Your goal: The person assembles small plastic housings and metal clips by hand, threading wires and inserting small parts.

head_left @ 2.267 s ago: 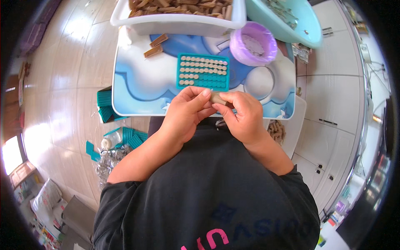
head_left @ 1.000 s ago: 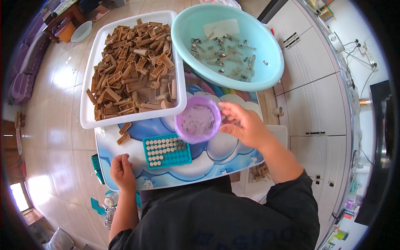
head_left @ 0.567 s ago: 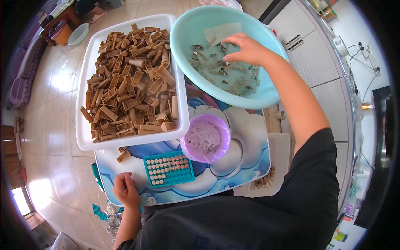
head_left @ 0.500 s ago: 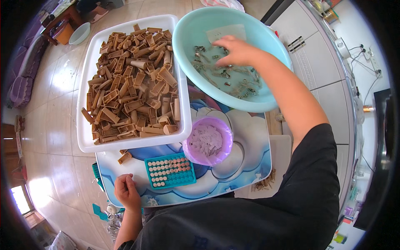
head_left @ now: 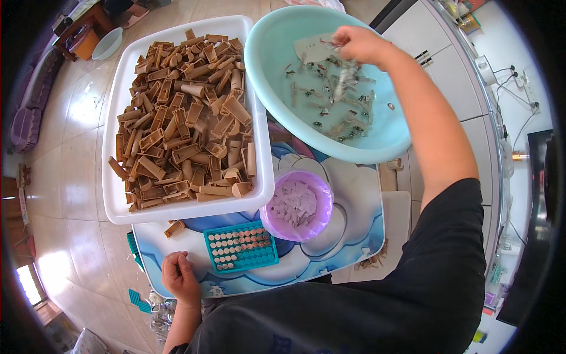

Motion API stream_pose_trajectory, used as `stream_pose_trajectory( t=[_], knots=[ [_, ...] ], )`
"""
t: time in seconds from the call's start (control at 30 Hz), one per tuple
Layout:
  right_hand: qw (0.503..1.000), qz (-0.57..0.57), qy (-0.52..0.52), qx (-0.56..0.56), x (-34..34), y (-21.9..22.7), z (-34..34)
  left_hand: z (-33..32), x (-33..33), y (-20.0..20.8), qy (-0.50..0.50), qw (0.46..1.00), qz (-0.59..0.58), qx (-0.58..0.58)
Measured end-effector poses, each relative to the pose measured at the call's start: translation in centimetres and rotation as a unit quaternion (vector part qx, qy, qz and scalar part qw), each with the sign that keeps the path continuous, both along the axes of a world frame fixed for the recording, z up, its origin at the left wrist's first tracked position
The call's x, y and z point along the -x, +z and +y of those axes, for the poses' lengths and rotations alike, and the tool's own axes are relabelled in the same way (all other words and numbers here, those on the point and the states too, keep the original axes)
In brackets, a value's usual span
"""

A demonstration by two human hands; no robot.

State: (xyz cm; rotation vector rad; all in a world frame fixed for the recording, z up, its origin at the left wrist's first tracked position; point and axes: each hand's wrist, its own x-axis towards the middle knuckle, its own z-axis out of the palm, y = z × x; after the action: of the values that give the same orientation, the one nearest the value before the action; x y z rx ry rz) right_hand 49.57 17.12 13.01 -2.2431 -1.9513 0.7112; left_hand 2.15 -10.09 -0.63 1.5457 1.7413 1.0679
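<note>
Over the far side of the pale aqua basin [head_left: 257, 76], my right hand [head_left: 361, 45] is raised with its fingers closed on small clear parts with dark metallic bits. Below it a pale blur [head_left: 345, 82] hangs in the air, too smeared to make out. Similar clear parts [head_left: 354, 125] lie scattered on the basin floor beside a whitish card [head_left: 313, 48]. My left hand [head_left: 180, 277] rests curled at the table's near left edge; the inside of its grip is hidden. Right of it lies a teal tray [head_left: 247, 261] with rows of small round pieces, some pale, some coppery.
A white tub [head_left: 112, 171] heaped with brown half-round plastic shells [head_left: 188, 118] stands left of the basin. Near the table's middle is a purple-lined bowl [head_left: 321, 215] of whitish slips. One loose brown shell [head_left: 174, 228] lies on the cloud-patterned table [head_left: 354, 194]. Grey cabinets [head_left: 442, 76] stand right.
My right hand has lifted from low in the basin and moved right, its spread fingers now closed on clear parts. Parts in the basin are spread differently. The left hand stays nearly in place.
</note>
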Motion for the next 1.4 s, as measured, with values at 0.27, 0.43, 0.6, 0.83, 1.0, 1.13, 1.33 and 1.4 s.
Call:
stream_pose_trajectory(
  t=[0.27, 0.43, 0.6, 0.83, 1.0, 1.13, 1.33, 1.4],
  knots=[
    [0.991, -0.129, 0.021, -0.010, -2.0, -6.8, -2.4, 0.2, -0.4, 0.5, -0.015, 1.000, 0.015, -0.005],
    [0.983, -0.178, 0.023, -0.032, 1.2, -9.3, -3.0, 0.1, -0.2, 0.0, -0.017, 0.999, 0.012, -0.034],
    [0.994, -0.096, 0.031, 0.038, -1.3, -6.9, -1.7, 0.2, -0.6, 0.4, -0.013, 0.999, 0.020, -0.031],
    [0.968, 0.199, -0.077, -0.133, -3.8, 2.6, -3.6, 0.2, -0.3, 0.2, -0.024, 0.999, 0.022, -0.040],
    [0.951, 0.243, -0.087, -0.171, -3.6, 8.2, -7.4, 0.5, -0.5, 0.6, -0.026, 0.998, 0.024, -0.045],
    [0.946, 0.254, -0.073, -0.186, -2.6, 11.2, -12.4, 0.2, -0.2, 0.3, -0.026, 0.998, 0.022, -0.049],
    [0.938, 0.261, -0.043, -0.225, 2.3, 10.7, -24.8, 0.2, 0.4, -0.8, -0.017, 0.998, -0.025, -0.047],
    [0.949, 0.200, -0.013, -0.244, 3.1, 7.7, -27.8, 0.2, 0.4, -1.1, -0.012, 0.998, -0.015, -0.052]
  ],
)
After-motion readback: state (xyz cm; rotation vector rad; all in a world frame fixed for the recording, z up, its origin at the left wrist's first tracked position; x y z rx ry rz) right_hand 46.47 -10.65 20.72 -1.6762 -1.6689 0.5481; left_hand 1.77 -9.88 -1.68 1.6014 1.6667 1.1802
